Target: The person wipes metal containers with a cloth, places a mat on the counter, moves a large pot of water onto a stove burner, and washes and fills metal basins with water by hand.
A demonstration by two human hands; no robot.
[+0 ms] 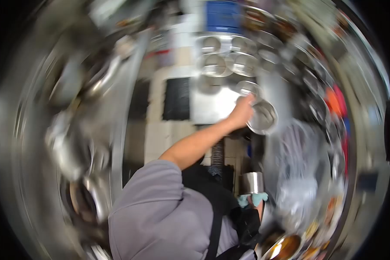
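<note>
My left hand (242, 113) stretches out ahead, bare, with fingers closed on the rim of a round, shallow-looking steel container (266, 123). Its open top faces up. Just beyond it, another steel container (247, 88) stands on the steel tabletop (221, 104). Low and close to my body, my right hand (256, 200) is covered in teal, a glove or cloth. It grips the lower end of a cylindrical steel container (252, 183). Motion blur hides the finger detail on both hands.
Several round steel containers (214, 64) stand in rows ahead, before a blue bin (223, 16). Clear plastic sheeting (297, 173) lies on the right counter. A pan with orange-brown contents (286, 248) is lower right. Blurred steel vessels (69, 151) line the left counter.
</note>
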